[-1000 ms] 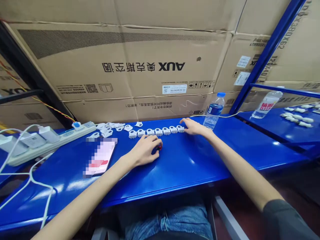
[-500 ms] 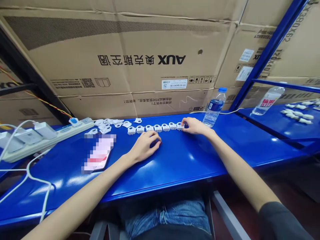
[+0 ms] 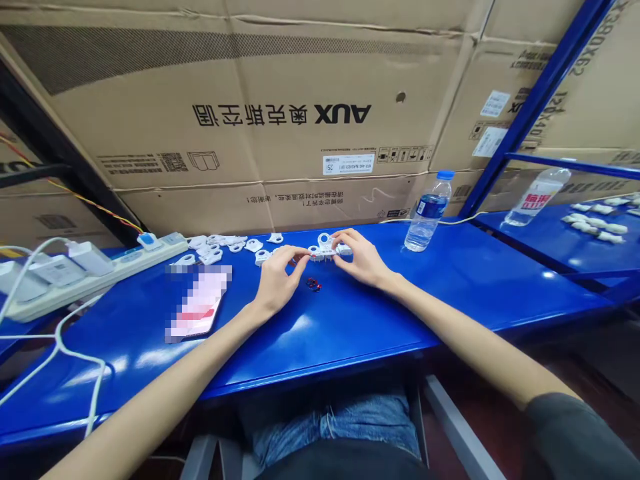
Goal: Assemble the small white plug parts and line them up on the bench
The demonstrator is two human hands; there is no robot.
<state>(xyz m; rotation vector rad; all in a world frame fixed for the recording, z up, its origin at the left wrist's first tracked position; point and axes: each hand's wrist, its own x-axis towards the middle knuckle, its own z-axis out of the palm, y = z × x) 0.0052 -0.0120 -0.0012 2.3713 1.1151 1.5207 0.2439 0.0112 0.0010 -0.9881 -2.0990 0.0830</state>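
My right hand (image 3: 363,257) pinches a white plug with a ring-shaped handle (image 3: 325,240), lifted in front of the row of similar plugs. Its metal prongs point down towards me. My left hand (image 3: 281,277) is closed at thumb and forefinger, with a tiny red part (image 3: 313,255) at the tips, against the plug's left end. On the blue table just below lie small red and black parts (image 3: 314,285), too small to make out. Another ring-handled plug (image 3: 263,257) stands left of my left hand; my fingers partly hide the others in the row.
Loose white ring-shaped pieces (image 3: 210,252) lie at the back left, near a power strip (image 3: 125,267) with chargers and cables. A phone (image 3: 203,303) lies left of my left forearm. A water bottle (image 3: 427,213) stands at the back right. Large cardboard boxes (image 3: 280,67) rise behind.
My right hand has moved left from the row's right end and now holds a plug near my left hand. My left hand has lifted slightly left, uncovering the red and black parts.
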